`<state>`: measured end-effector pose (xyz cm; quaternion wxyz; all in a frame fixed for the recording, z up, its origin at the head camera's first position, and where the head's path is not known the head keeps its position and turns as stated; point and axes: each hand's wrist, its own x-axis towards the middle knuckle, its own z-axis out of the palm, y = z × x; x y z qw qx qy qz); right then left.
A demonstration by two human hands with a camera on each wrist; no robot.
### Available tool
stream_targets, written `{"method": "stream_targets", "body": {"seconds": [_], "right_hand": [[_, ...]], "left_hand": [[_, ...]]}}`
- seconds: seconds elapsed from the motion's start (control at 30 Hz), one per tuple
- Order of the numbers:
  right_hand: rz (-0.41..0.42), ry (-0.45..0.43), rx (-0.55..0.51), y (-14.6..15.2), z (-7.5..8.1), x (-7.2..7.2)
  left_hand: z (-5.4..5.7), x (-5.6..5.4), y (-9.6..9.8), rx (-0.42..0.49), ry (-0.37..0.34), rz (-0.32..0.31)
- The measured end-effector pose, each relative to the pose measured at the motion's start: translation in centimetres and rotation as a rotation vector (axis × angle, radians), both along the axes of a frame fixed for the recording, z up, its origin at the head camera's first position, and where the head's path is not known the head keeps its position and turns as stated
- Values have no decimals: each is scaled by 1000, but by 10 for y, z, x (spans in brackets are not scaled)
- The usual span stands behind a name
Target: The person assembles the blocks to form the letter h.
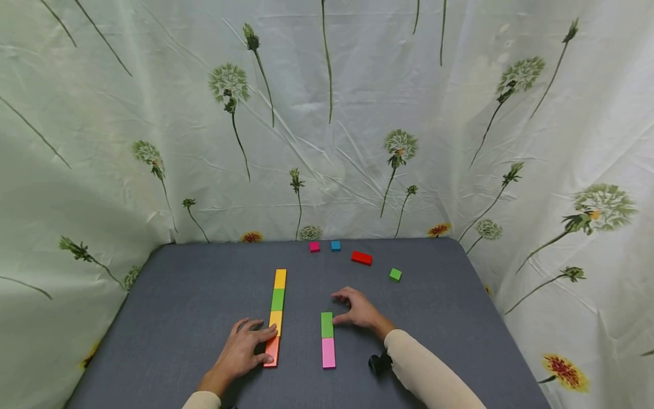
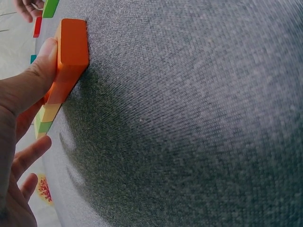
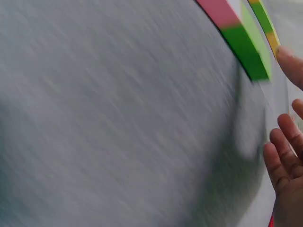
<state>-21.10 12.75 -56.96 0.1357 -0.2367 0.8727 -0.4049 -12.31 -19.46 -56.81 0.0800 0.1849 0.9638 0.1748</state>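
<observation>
Left hand: the left hand (image 1: pixel 241 347) touches the long row from its left side, thumb on the orange block (image 1: pixel 272 352), index fingertip on the near yellow block (image 1: pixel 276 318); I see its fingers spread rather than closed in a grip.
Long row: orange, near yellow, then the row's green block (image 1: pixel 277 299) and the far yellow block (image 1: pixel 280 278), laid end to end on the dark grey table (image 1: pixel 204 284).
Right hand: the right hand (image 1: pixel 360 311) is spread wide and holds nothing; its thumb is just beside the short row, contact uncertain to me.
Short row: the larger green block (image 1: pixel 327 325) and the pink block (image 1: pixel 328 353), end to end, right of the long row.
Far side: I find a magenta block (image 1: pixel 314 247), a blue block (image 1: pixel 335 246), a red block (image 1: pixel 361 258) and a small green block (image 1: pixel 395 275), well apart from both hands.
Backdrop: a pale curtain (image 1: pixel 332 159) printed with dandelions.
</observation>
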Motion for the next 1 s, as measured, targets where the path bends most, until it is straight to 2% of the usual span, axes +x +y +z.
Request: {"method": "stream_targets", "body": {"seconds": [0.27, 0.47, 0.67, 1.0], "right_hand": [[-365, 22, -127, 20, 9, -46], [-537, 25, -101, 32, 9, -74], [-578, -11, -88, 37, 6, -89], [-589, -21, -62, 37, -6, -96]], "left_hand": [[1, 0, -3, 11, -9, -1], [1, 1, -4, 6, 11, -19], [0, -2, -4, 14, 26, -37], [-1, -2, -6, 21, 57, -72]]}}
